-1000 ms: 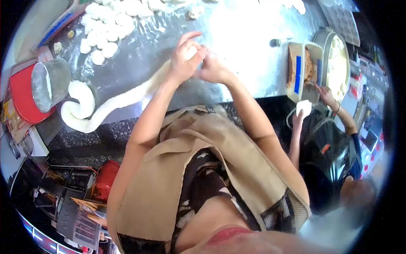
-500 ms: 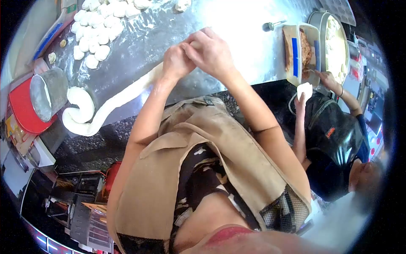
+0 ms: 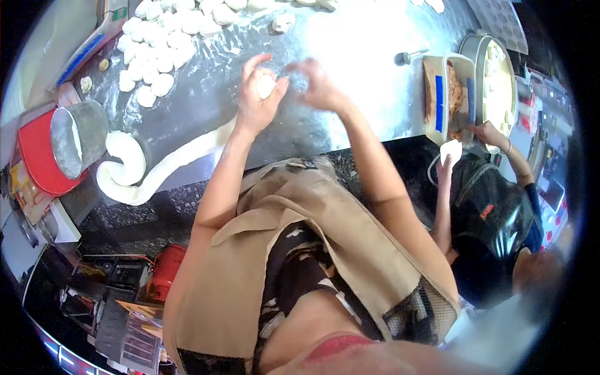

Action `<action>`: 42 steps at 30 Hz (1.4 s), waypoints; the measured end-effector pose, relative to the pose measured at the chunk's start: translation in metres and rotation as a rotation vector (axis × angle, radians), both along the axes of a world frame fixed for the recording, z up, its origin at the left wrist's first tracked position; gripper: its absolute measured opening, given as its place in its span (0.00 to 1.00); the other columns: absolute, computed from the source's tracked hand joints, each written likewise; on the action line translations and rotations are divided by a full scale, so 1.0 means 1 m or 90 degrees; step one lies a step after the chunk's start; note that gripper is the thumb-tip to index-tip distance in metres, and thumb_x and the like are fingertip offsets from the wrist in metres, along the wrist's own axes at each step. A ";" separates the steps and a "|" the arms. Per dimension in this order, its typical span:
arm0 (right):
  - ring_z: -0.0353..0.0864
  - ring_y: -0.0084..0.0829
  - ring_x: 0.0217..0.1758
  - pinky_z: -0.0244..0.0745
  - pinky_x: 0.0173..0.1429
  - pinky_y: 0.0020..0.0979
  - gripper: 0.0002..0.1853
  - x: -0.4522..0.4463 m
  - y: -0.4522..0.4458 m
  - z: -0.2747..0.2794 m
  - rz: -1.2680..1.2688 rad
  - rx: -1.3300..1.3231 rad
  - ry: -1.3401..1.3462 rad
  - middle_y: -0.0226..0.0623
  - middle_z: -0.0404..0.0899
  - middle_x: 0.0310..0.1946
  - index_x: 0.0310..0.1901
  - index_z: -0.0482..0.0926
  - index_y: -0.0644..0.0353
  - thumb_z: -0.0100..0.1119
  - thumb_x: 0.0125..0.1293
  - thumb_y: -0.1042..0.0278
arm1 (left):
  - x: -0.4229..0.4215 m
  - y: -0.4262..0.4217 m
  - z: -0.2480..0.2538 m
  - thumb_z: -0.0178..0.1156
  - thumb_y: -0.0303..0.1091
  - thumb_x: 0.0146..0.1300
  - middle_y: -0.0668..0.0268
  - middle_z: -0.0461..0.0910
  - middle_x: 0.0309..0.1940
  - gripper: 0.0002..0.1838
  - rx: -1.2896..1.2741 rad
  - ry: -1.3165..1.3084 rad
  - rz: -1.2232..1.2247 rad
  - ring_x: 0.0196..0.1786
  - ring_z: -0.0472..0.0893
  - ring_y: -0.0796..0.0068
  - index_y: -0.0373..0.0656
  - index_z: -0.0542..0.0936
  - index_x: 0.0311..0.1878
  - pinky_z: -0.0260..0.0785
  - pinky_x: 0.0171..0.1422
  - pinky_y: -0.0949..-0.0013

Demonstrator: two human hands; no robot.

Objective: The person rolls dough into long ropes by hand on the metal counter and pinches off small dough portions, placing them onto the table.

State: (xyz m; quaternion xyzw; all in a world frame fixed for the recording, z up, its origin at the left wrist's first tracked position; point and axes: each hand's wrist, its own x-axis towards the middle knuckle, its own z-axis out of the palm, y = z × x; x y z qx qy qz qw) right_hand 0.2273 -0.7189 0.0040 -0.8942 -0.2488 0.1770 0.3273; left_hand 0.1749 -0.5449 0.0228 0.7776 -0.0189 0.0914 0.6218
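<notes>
My left hand is curled around a piece of white dough, which shows between the thumb and fingers. A long dough rope runs from behind my left wrist down to a coil at the table's near left edge. My wrist hides whether the held piece joins the rope. To the right, my right hand is smeared by motion, its fingers apart and nothing seen in them. Many small dough pieces lie heaped at the far left, and a single lump sits apart beyond my hands.
A metal container and a red container stand at the left edge. At right, a co-worker's hand holds a white wrapper beside a tub of brown filling and a round pan. A dark-headed tool lies near the tub.
My hands were pressed together around the dough; now they are apart, the right one having moved off to the right. The view has shifted slightly, showing more dough at the far edge.
</notes>
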 end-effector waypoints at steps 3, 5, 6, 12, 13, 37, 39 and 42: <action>0.79 0.41 0.52 0.75 0.56 0.40 0.26 -0.030 0.030 0.025 -0.118 0.264 0.173 0.47 0.79 0.50 0.49 0.79 0.60 0.71 0.45 0.64 | 0.001 -0.005 0.011 0.71 0.37 0.54 0.52 0.71 0.60 0.17 0.014 -0.075 -0.056 0.51 0.79 0.56 0.40 0.77 0.41 0.73 0.54 0.60; 0.81 0.38 0.46 0.76 0.53 0.37 0.24 -0.023 0.028 0.043 -0.174 0.302 0.285 0.45 0.81 0.46 0.47 0.79 0.60 0.71 0.46 0.63 | -0.001 -0.001 0.019 0.72 0.39 0.52 0.51 0.74 0.57 0.20 -0.006 -0.101 -0.086 0.49 0.81 0.54 0.40 0.77 0.43 0.75 0.51 0.59; 0.83 0.36 0.39 0.77 0.49 0.34 0.23 -0.021 0.026 0.052 -0.239 0.342 0.393 0.42 0.82 0.42 0.46 0.80 0.61 0.71 0.46 0.62 | -0.006 0.004 0.018 0.74 0.42 0.49 0.51 0.78 0.51 0.23 0.073 0.034 -0.091 0.46 0.82 0.52 0.41 0.78 0.44 0.76 0.48 0.57; 0.83 0.37 0.37 0.78 0.44 0.34 0.18 -0.020 0.024 0.087 -0.152 0.143 -0.002 0.40 0.81 0.34 0.43 0.80 0.60 0.69 0.51 0.62 | -0.004 0.002 0.010 0.71 0.41 0.47 0.52 0.83 0.31 0.22 0.238 0.134 -0.123 0.36 0.83 0.48 0.43 0.80 0.44 0.76 0.39 0.52; 0.83 0.38 0.37 0.78 0.43 0.34 0.17 -0.023 0.029 0.087 -0.121 0.124 -0.148 0.40 0.81 0.33 0.43 0.80 0.60 0.69 0.53 0.62 | -0.004 0.001 0.012 0.69 0.39 0.48 0.52 0.83 0.30 0.19 0.230 0.137 -0.121 0.36 0.83 0.48 0.42 0.80 0.43 0.75 0.38 0.52; 0.81 0.25 0.40 0.77 0.46 0.30 0.17 -0.028 0.027 0.088 -0.283 0.326 0.415 0.37 0.83 0.38 0.46 0.81 0.59 0.68 0.53 0.69 | -0.016 0.018 0.018 0.76 0.46 0.43 0.53 0.84 0.38 0.29 0.142 0.135 -0.112 0.40 0.83 0.47 0.45 0.78 0.48 0.77 0.43 0.54; 0.83 0.29 0.39 0.78 0.45 0.31 0.15 -0.033 0.030 0.110 -0.213 0.112 0.102 0.38 0.83 0.38 0.44 0.81 0.57 0.68 0.53 0.66 | -0.017 0.015 0.014 0.74 0.43 0.44 0.53 0.83 0.33 0.27 0.199 0.088 -0.139 0.36 0.83 0.46 0.46 0.79 0.49 0.77 0.39 0.54; 0.83 0.38 0.37 0.78 0.42 0.33 0.12 -0.037 0.039 0.101 -0.144 0.094 -0.141 0.39 0.82 0.37 0.40 0.81 0.57 0.67 0.54 0.65 | -0.016 0.007 0.026 0.70 0.40 0.48 0.52 0.83 0.30 0.22 0.190 0.097 -0.101 0.35 0.83 0.48 0.44 0.80 0.46 0.76 0.38 0.54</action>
